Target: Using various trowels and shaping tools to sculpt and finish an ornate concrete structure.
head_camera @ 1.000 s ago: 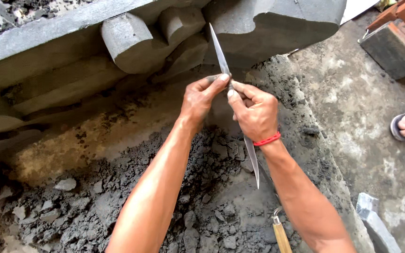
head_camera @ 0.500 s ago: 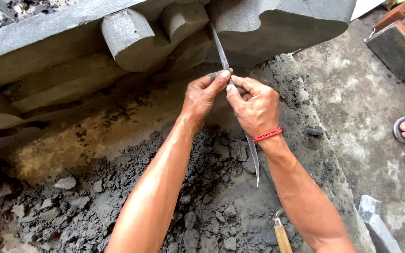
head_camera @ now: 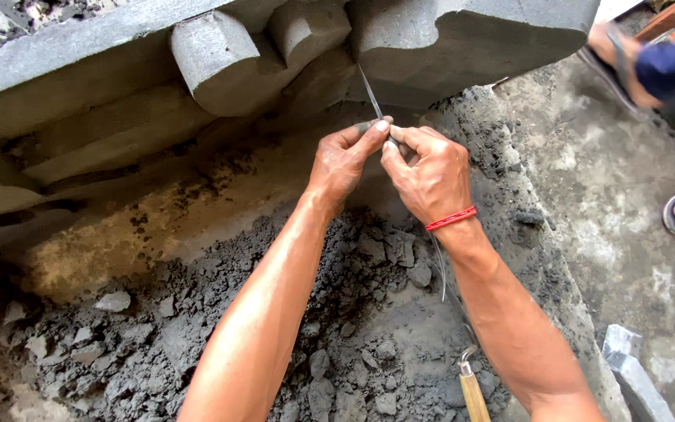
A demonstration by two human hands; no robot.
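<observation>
Both hands pinch a thin metal blade (head_camera: 370, 92) at centre frame, left hand (head_camera: 343, 160) and right hand (head_camera: 430, 173) closed on it, its tip in a groove of the grey carved stone (head_camera: 291, 47) above. Rounded forms stand cut already (chips (head_camera: 353, 344) heap below); this groove looks unfinished.

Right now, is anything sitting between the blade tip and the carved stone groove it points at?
Nothing visible. Both hands, left hand and right hand, pinch the thin metal blade, and its tip already reaches the gap in the grey carved stone. Loose rubble lies lower down.
</observation>
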